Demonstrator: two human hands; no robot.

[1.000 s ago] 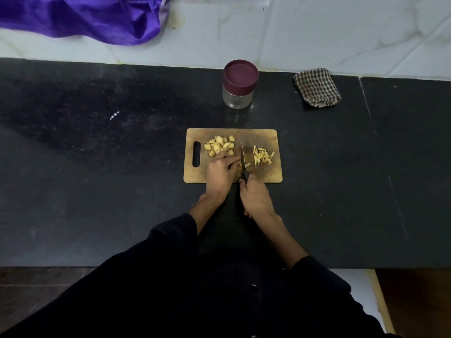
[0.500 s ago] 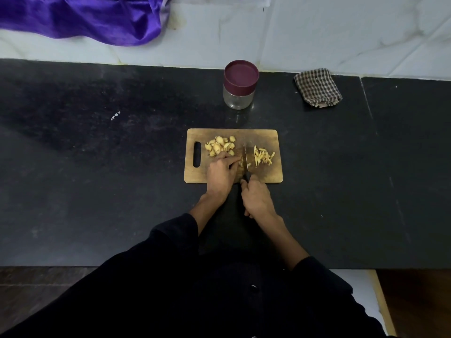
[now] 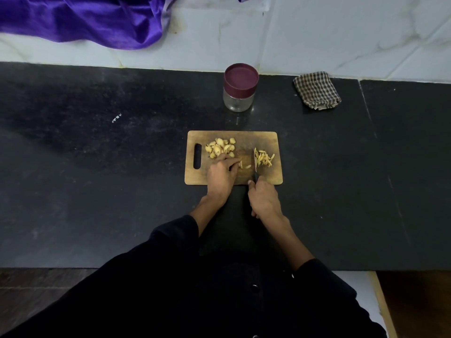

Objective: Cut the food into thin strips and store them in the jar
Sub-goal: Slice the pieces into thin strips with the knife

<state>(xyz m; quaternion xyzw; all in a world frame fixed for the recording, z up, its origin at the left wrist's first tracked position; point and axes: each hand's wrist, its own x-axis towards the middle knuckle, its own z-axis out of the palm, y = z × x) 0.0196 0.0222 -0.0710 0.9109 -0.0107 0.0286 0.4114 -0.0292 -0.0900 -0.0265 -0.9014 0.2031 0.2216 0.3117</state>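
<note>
A wooden cutting board (image 3: 244, 137) lies on the black counter. A heap of yellow food pieces (image 3: 220, 147) sits on its left half, and a pile of thin cut strips (image 3: 264, 158) on its right half. My right hand (image 3: 264, 201) grips the handle of a knife (image 3: 255, 164) whose blade stands against the left side of the strip pile. My left hand (image 3: 223, 175) rests on the board with curled fingers on a small piece; loose strips (image 3: 245, 165) lie beside its fingertips. A glass jar with a maroon lid (image 3: 240, 86), closed, stands behind the board.
A folded checked cloth (image 3: 316, 91) lies at the back right of the counter (image 3: 97, 167). Purple fabric (image 3: 85, 18) hangs over the white wall at the upper left. The counter's front edge runs just ahead of my body.
The knife has moved right across the board, away from my left hand, up to the strip pile. Freshly cut strips now lie exposed between the two hands.
</note>
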